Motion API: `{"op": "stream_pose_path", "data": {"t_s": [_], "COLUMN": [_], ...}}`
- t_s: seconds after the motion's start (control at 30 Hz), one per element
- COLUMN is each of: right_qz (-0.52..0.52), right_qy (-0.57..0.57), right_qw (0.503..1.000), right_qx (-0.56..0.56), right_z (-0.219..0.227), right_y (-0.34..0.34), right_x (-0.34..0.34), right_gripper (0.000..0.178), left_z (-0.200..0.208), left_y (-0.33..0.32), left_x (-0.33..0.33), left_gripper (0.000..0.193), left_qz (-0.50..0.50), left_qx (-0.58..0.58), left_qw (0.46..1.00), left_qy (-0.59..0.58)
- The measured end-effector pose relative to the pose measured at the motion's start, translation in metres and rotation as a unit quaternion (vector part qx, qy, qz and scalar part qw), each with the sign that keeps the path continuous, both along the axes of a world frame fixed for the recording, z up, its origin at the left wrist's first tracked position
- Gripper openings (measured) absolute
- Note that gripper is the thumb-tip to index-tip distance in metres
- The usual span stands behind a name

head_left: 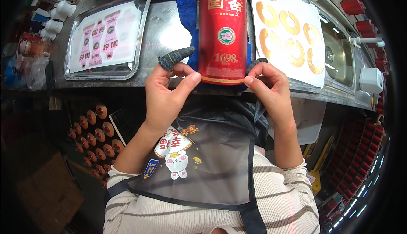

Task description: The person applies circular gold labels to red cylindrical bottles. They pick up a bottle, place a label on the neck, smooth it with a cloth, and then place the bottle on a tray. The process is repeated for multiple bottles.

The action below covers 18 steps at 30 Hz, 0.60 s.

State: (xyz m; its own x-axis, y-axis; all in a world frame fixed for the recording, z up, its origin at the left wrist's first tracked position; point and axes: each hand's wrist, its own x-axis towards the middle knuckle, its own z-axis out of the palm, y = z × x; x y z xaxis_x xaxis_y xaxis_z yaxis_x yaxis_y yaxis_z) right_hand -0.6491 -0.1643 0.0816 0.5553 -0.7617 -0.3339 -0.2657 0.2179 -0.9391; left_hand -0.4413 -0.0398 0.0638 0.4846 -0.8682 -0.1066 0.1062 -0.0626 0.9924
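Observation:
A glossy red bottle or canister [222,30] with a gold band near its near end lies on a blue cloth [186,11]. My left hand [167,92] is at its near left corner. The thumb and a curled finger come together there, while the index finger, in a dark knitted finger sleeve [176,58], points away. At the near right corner is my right hand [273,92], thumb and fingertips drawn together against the edge; a dark finger sleeve [256,64] shows on it too. Anything pinched in either hand is too small to make out.
Left of the bottle is a metal tray [142,35] with pink printed sheets [95,39]. To the right lies a white sheet [301,75] of gold ring-shaped stickers [289,22], beside a round metal basin [345,71] and a white plastic container [370,80]. Red pieces [356,162] stand in rows lower right.

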Motion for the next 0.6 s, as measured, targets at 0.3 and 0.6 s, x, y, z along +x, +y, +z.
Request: {"op": "stream_pose_path", "data": {"t_s": [0.3,0.6], "right_qz": [-0.012,-0.013], "right_qy": [-0.067,-0.052], "right_qw": [0.996,0.998], "right_qx": [0.065,-0.018], "right_z": [-0.003,-0.013], "right_y": [0.000,0.009], "right_x": [-0.007,0.003], "right_gripper": [0.015,0.024], "left_z": [-0.013,-0.005], "left_y": [-0.007,-0.013], "left_x": [0.006,-0.006], "left_gripper": [0.054,0.079], "left_qz": [-0.043,-0.102], "left_qx": [-0.062,-0.043], "left_qw": [0.996,0.992], "left_qy": [0.044,0.054]}}
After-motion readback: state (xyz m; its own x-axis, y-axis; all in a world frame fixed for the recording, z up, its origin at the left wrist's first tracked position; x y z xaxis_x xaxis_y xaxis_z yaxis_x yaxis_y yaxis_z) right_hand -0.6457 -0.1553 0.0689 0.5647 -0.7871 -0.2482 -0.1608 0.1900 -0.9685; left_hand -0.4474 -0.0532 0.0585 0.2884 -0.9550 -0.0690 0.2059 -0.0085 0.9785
